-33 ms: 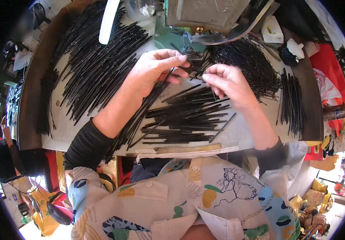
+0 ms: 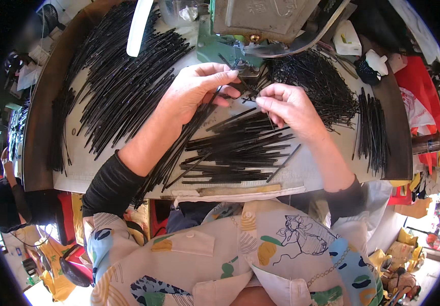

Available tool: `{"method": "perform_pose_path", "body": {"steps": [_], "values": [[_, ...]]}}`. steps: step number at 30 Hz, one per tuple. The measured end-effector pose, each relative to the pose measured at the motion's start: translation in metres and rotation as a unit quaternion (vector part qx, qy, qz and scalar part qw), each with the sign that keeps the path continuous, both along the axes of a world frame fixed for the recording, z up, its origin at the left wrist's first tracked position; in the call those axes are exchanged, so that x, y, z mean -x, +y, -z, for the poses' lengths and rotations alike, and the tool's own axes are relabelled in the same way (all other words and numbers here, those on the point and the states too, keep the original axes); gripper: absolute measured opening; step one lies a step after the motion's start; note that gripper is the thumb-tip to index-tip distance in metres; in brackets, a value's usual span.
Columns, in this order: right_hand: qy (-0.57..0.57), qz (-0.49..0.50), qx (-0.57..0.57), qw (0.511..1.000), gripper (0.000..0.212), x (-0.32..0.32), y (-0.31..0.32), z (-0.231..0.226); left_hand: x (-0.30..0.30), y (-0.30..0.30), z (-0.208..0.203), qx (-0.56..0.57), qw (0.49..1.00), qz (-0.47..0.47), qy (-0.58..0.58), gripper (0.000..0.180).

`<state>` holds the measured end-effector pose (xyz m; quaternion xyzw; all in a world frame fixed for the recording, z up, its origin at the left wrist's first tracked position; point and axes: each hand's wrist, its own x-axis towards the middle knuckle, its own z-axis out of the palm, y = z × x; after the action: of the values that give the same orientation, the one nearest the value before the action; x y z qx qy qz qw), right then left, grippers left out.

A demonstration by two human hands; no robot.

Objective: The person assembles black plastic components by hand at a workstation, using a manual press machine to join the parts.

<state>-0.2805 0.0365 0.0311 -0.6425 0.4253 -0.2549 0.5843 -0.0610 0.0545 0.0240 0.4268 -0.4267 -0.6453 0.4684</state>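
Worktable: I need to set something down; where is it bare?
Bare worktable lies between the right forearm and rightmost rod bundle, and between left sleeve and leftmost rods. Crowded: central rods below the left hand and right hand.

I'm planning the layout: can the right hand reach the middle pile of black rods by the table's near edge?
Probably yes: the pile of black rods lies close by the right hand, largely uncovered, though the fingers seem to pinch a thin dark piece.
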Motion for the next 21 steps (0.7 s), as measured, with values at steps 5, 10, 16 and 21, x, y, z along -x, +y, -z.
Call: {"method": "perform_pose_path", "body": {"steps": [5,10,16,21], "values": [[0.035,-0.028,0.005,0.999,0.017,-0.011,0.009,0.001,0.003,0.001,-0.003,0.001,1.000,-0.012,0.018,0.021],[0.020,-0.038,0.038,0.998,0.019,-0.011,0.008,0.004,-0.002,0.003,-0.006,-0.007,0.999,-0.010,-0.045,0.020],[0.004,-0.014,0.026,1.000,0.020,-0.009,0.000,-0.012,-0.002,0.006,-0.003,-0.035,0.998,-0.009,-0.049,0.017],[0.004,-0.022,0.034,0.999,0.021,-0.016,-0.003,-0.014,-0.001,0.006,-0.004,-0.019,0.998,-0.021,-0.048,0.016]]}}
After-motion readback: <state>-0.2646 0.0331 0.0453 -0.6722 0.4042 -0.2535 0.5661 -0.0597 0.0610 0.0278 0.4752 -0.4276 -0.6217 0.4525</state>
